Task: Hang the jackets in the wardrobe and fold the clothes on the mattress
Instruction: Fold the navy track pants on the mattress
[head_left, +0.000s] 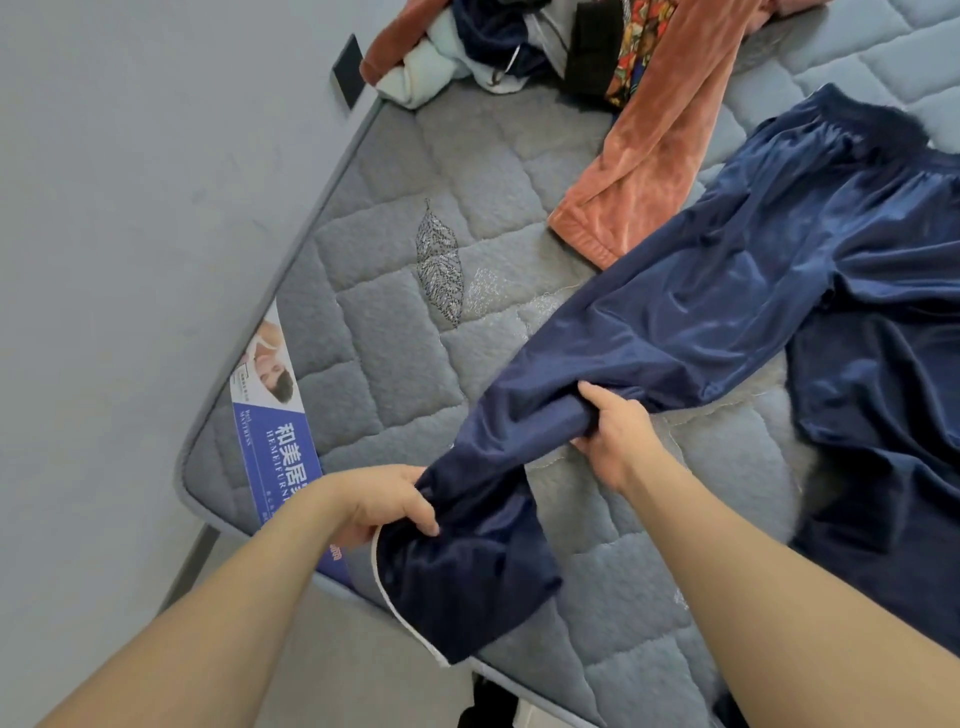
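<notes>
Head view: quilted grey mattress (395, 332) beside pale grey floor (104, 260).

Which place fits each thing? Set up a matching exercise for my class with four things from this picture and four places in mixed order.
1 left hand
2 right hand
3 orange garment
4 blue label

A mattress corner edge
B gripping the navy trousers at the hem
C beyond the trousers
D gripping the leg higher up

Pairs: 1-B, 2-D, 3-C, 4-A
</notes>
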